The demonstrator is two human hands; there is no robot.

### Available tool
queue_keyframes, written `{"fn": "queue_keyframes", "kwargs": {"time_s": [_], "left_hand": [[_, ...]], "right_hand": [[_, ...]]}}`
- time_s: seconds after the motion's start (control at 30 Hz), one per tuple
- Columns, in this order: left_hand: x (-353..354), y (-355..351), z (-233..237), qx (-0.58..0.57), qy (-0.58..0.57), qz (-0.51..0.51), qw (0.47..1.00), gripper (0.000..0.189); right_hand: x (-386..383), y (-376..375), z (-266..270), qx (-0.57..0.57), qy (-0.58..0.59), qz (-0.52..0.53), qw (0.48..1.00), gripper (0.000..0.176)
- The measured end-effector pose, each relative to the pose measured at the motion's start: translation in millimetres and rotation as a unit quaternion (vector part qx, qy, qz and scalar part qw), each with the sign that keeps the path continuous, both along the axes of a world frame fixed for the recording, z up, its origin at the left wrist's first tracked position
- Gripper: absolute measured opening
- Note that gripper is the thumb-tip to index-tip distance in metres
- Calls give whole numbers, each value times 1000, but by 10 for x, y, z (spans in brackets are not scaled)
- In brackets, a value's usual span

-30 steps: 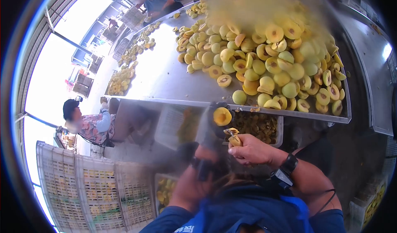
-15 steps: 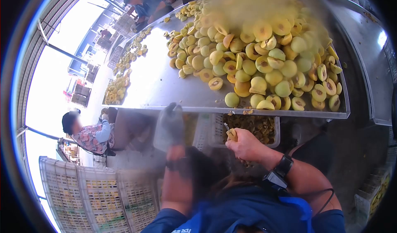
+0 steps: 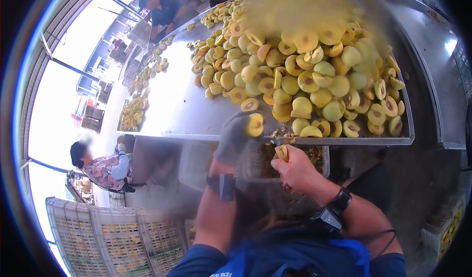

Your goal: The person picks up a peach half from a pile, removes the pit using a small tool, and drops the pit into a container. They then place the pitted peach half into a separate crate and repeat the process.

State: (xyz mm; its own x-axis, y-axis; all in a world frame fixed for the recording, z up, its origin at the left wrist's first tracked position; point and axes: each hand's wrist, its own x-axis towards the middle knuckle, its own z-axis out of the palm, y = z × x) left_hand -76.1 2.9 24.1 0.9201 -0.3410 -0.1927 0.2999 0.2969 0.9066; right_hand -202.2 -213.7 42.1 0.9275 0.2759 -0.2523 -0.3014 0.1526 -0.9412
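My left hand (image 3: 233, 138), in a grey glove, is over the near edge of the metal table (image 3: 196, 122). Its fingers are closed on a yellow peach half (image 3: 255, 125), the cut face showing. Close beside it on the right, my bare right hand (image 3: 298, 168) grips a small knife by its pale yellowish handle (image 3: 281, 152); its metal tip points toward the table edge, near small brownish scraps (image 3: 281, 133). A large pile of halved peaches (image 3: 322, 97), many with brown hollows, lies just beyond both hands.
Below the table edge stands a plastic crate (image 3: 326, 165) holding brownish scraps. Stacked white crates (image 3: 118, 232) rise at lower left. One person (image 3: 105, 169) sits at left; another (image 3: 164, 11) is at the table's far end. A second metal table (image 3: 437, 65) is at right.
My left hand has moved up and right from the table's edge and now holds a peach half that lay at the front of the pile. The knife in my right hand has shifted slightly.
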Motion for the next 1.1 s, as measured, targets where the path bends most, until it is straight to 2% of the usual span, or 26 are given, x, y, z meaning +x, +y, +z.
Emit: {"fn": "queue_keyframes", "kwargs": {"time_s": [0.03,0.07,0.1,0.13,0.17,0.37,0.4,0.5,0.57,0.6,0.63,0.67,0.7,0.77,0.8,0.9,0.97,1.0,1.07,1.1], "left_hand": [[-119,-16,116,144,-150,-35,978,41],[-237,-32,231,282,-292,-34,913,40],[-347,-113,281,126,-178,-15,976,42],[-446,-174,307,-36,-56,3,998,44],[-517,-197,324,75,-131,-1,989,46],[-812,-382,430,-56,-44,42,997,46],[-825,-387,439,-40,-55,40,997,45],[-880,-389,473,24,-90,37,995,43],[-917,-399,537,85,-119,33,989,42],[-918,-403,537,92,-129,33,987,42],[-921,-395,526,100,-140,34,984,42],[-934,-383,518,110,-149,35,982,42],[-946,-383,523,104,-147,35,983,42],[-960,-411,541,89,-144,38,985,43],[-969,-422,554,114,-159,38,980,43],[-1027,-456,572,169,-188,35,967,44],[-1074,-473,586,168,-193,41,966,45],[-1086,-461,586,163,-185,45,968,45],[-1105,-433,564,157,-165,46,973,46],[-1118,-429,550,148,-160,42,975,47]], "right_hand": [[24,-22,77,37,26,10,999,10],[44,-28,125,71,52,19,996,10],[49,-18,144,69,33,22,997,10],[43,-14,173,70,24,30,997,9],[38,-12,211,72,15,37,997,9],[-31,5,192,41,-42,30,998,5],[-37,10,176,31,-51,24,998,4],[-74,-59,345,71,19,68,995,5],[-74,118,-61,-5,-168,-23,985,6],[-61,171,-202,-44,-261,-68,962,6],[-40,68,-48,10,-153,9,988,8],[-18,-105,228,64,-40,86,993,10],[-15,-195,375,118,74,160,977,12],[-80,6,139,8,-109,35,993,13],[-92,74,31,-49,-200,-27,978,13],[-79,-116,407,62,33,109,991,13],[-98,114,-138,-7,-174,-6,985,11],[-76,194,-314,-42,-278,-60,958,10],[-53,-56,235,35,-76,83,993,12],[-80,-140,413,75,33,151,985,13]]}}
